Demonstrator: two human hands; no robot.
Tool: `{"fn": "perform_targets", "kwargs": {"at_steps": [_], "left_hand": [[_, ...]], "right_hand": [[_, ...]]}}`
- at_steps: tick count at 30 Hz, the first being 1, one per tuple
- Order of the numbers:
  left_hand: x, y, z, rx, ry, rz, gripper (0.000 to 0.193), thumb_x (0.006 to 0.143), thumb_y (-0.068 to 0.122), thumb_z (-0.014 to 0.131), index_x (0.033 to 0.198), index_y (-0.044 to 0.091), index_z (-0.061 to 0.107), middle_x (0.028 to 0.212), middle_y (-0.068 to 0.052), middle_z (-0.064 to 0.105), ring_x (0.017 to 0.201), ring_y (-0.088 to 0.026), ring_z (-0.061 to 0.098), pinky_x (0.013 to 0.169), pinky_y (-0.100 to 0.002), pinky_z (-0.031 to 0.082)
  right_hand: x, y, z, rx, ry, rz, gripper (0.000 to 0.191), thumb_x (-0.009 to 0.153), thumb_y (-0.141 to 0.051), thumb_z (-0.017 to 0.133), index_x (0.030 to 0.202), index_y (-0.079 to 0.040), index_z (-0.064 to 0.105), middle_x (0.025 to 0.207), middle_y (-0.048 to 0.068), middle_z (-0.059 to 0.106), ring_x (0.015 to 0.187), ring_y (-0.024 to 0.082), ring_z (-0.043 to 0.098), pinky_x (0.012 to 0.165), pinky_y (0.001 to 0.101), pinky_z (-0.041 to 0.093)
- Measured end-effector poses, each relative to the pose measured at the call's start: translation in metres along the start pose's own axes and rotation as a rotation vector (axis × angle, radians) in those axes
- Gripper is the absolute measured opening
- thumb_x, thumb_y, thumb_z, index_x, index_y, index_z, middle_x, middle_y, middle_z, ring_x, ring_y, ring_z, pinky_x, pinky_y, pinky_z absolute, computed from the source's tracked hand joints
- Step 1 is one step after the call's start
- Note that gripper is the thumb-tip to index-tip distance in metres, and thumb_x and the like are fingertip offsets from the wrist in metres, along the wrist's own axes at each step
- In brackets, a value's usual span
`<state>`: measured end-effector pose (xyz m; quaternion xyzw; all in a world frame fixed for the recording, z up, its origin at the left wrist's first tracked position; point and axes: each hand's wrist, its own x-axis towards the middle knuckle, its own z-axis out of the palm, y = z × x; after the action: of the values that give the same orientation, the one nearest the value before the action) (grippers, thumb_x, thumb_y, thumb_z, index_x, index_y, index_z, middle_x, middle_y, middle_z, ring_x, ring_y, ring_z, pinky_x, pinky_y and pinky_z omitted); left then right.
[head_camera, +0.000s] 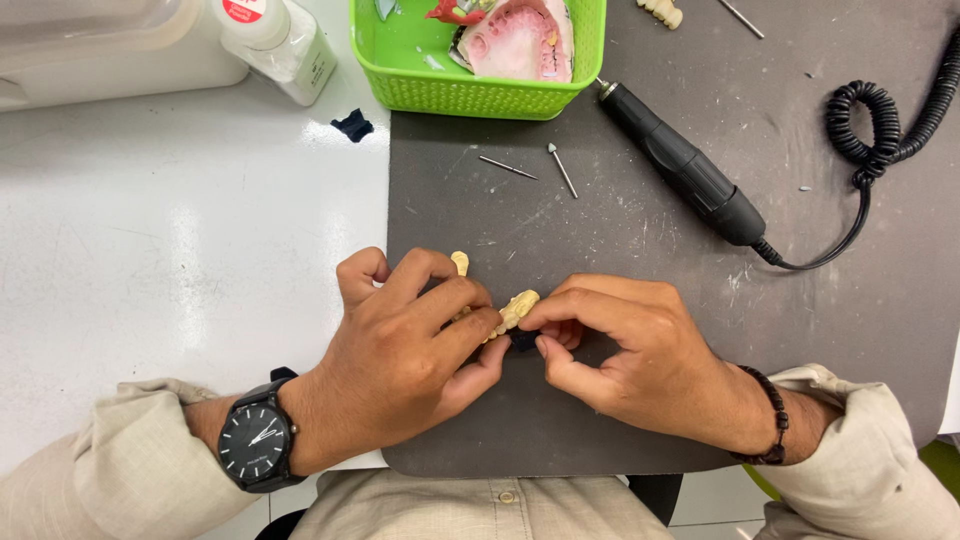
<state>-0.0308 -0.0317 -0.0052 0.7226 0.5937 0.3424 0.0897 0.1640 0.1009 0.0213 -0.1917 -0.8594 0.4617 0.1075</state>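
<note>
Both hands (410, 345) (625, 350) on tooth row (517, 309)

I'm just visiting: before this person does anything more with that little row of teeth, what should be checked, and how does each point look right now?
1. Tooth piece held at both ends by left hand and right hand: ok.
2. Piece over the dark mat, not the white table: ok.
3. Handpiece lying apart from the hands: ok.
4. Two loose burs out of the way: ok.
5. Green basket standing behind the work: ok.
6. Cracks in the piece: cannot tell.
</note>
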Motion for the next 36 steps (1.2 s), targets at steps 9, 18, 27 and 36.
{"fn": "perform_targets", "kwargs": {"at_steps": [9,18,27,36], "left_hand": [[0.001,0.001,-0.001,-0.028,0.022,-0.012,0.017,0.079,0.018,0.085,0.09,0.013,0.072,0.096,0.005,0.067,0.097,-0.016,0.061,0.085,-0.044,0.028],[0.001,-0.002,-0.01,-0.057,-0.028,0.002,0.018,0.079,0.015,0.083,0.09,0.008,0.072,0.099,0.001,0.07,0.106,-0.022,0.063,0.094,-0.046,0.035],[-0.007,0.006,-0.008,-0.059,0.021,-0.039,0.017,0.081,0.016,0.084,0.091,0.008,0.073,0.097,0.001,0.071,0.097,-0.018,0.064,0.087,-0.044,0.035],[-0.007,-0.004,-0.018,-0.02,0.083,-0.033,0.012,0.083,0.014,0.082,0.089,0.009,0.073,0.097,0.003,0.072,0.095,-0.017,0.063,0.088,-0.045,0.035]], "right_hand": [[0.004,0.003,0.002,0.027,-0.003,-0.01,0.019,0.08,0.005,0.074,0.098,0.0,0.072,0.084,0.005,0.072,0.07,0.011,0.071,0.064,0.0223,0.059],[-0.001,-0.006,-0.003,-0.136,0.09,-0.1,0.021,0.08,0.003,0.079,0.098,-0.002,0.07,0.087,0.007,0.073,0.071,0.013,0.073,0.063,0.0232,0.058],[0.003,-0.01,0.005,-0.209,0.094,-0.141,0.022,0.077,0.001,0.082,0.093,-0.004,0.067,0.085,0.006,0.071,0.073,0.017,0.071,0.064,0.0263,0.057],[0.012,-0.02,0.013,-0.341,0.105,-0.246,0.027,0.078,0.005,0.083,0.102,-0.002,0.071,0.088,0.007,0.068,0.078,0.02,0.07,0.067,0.0291,0.056]]}}
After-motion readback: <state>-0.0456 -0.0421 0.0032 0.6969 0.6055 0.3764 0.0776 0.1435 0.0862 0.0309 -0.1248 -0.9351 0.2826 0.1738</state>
